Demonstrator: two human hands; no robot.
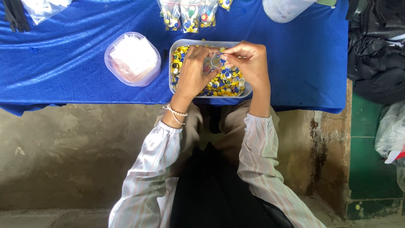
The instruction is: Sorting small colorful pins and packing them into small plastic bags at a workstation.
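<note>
Blue wrinkly cloth covers the table (pixel 63 63), and right at its near edge sits a clear rectangular plastic tray (pixel 182 43) heaped with small yellow, blue and white bottle caps (pixel 225 82); my guess is it's parked that close so both hands can work over it without stretching; the left hand (pixel 194 71) and right hand (pixel 249 61) meet above the middle of the tray, fingers curled in tight and pinching a small clear plastic bag (pixel 215 62) between them, left side gripping one edge, right thumb and forefinger nipped on the other, probably to keep the mouth open over the pile; so the bag sits right between the two sets of fingertips, touching both, just above the caps; can't tell what's inside it; a round clear tub with pinkish-white stuff (pixel 133 58) sits just left of the tray; already filled little bags of caps (pixel 190 16) lie along the far side.
</note>
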